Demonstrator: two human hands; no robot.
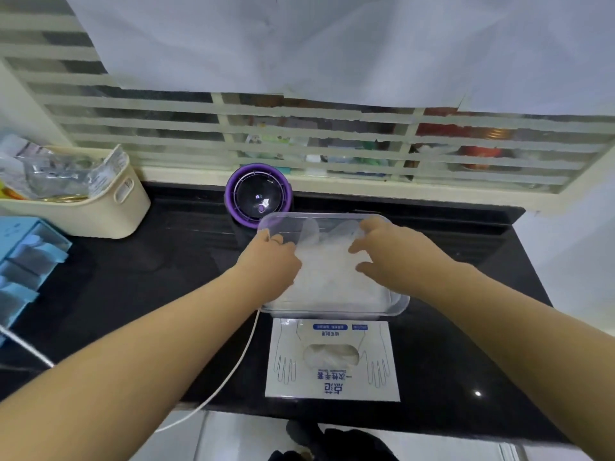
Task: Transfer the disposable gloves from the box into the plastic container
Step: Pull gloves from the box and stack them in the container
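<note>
I'm pressing the gloves (332, 277) down inside the plastic container (332, 313). My right hand (389, 251) is loose, fingers spread on top. My left hand (269, 261) is curling at the pile's edge, and I can't tell if it's pinching anything. I'm guessing they're thin, floppy and slippery, so I'm going for whole wads. The box (332, 377) is sitting just in front and a purple gadget (258, 197) is crowding the back rim, with black counter (149, 294) showing on both sides.

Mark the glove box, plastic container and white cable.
glove box (332, 382): head view, printed top face.
plastic container (401, 304): head view, near right corner.
white cable (240, 361): head view, stretch over counter.
</note>
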